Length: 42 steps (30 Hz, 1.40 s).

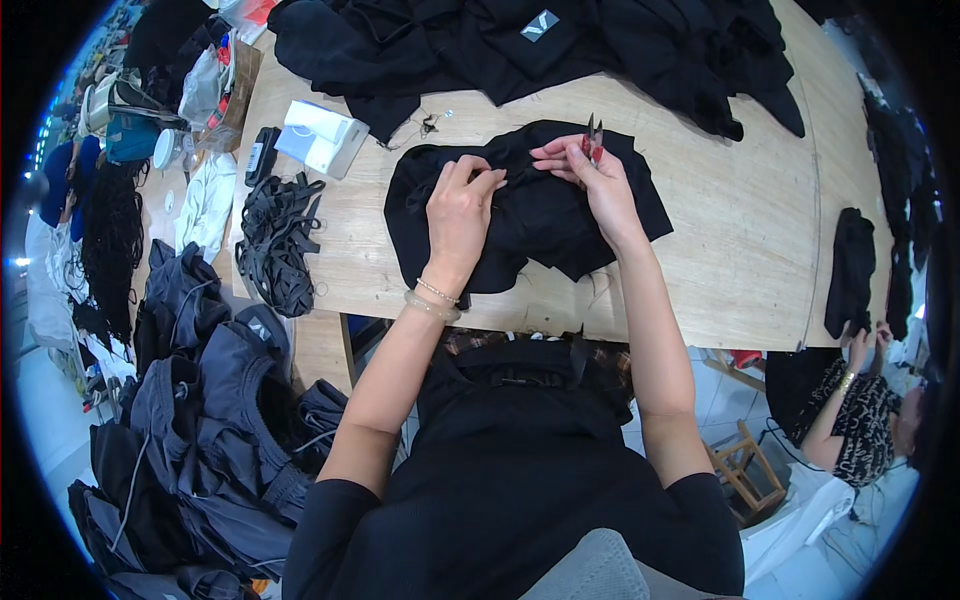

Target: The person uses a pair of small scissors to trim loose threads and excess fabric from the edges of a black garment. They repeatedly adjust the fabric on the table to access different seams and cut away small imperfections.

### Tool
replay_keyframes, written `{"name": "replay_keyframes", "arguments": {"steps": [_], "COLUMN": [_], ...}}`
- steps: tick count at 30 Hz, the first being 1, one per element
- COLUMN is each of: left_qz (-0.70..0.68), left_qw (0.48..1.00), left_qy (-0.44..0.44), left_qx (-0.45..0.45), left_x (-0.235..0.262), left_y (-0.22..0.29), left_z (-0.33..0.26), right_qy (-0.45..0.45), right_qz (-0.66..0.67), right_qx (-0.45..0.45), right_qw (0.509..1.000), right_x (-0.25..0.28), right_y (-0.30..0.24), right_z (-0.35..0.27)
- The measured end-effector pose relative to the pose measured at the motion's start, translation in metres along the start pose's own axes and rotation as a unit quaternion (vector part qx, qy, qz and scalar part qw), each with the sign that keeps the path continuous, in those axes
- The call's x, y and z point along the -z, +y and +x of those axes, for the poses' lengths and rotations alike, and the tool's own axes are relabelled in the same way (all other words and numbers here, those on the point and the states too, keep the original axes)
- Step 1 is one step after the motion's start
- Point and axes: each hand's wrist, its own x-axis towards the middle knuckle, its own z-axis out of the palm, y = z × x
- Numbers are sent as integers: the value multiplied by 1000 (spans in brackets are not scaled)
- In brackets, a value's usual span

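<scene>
The wooden counter (740, 230) carries a heap of black clothing (560, 50) along its far edge. At its middle lies a black garment (530, 215), bunched and partly spread. Left of it sits a tangle of black straps (277, 240), with a pale box (320, 137) beyond. The left hand (458, 215) pinches a fold of the garment, fingers closed on cloth. The right hand (600, 185) holds small red thread snips (593, 138), blades pointing away. Trimming cleanly likely calls for keeping the fold taut and the blades clear of the fabric itself.
</scene>
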Motion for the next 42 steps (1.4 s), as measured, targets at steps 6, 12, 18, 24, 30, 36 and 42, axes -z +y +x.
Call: {"name": "replay_keyframes", "arguments": {"steps": [6, 12, 18, 24, 30, 36, 42], "left_qz": [-67, -140, -220, -329, -429, -402, -377], "left_qw": [996, 974, 953, 896, 814, 836, 854], "left_qy": [39, 33, 2, 2, -44, -58, -61], "left_qx": [42, 177, 208, 300, 388, 368, 352], "left_x": [2, 12, 25, 28, 37, 35, 36], "left_y": [-9, 12, 39, 35, 27, 23, 24], "left_z": [-9, -31, -47, -68, -74, -78, -75], "right_qy": [5, 9, 15, 11, -41, -80, -25], "right_qz": [6, -14, -15, -57, 20, -103, -90], "right_qx": [0, -2, 8, -29, -186, -248, -269], "right_qw": [1000, 1000, 1000, 998, 982, 960, 959], "right_x": [-1, -3, -2, -5, -24, -32, -38], "right_y": [1, -4, -15, -21, -55, -37, -15], "right_z": [2, -2, -13, -20, -56, -79, -70]}}
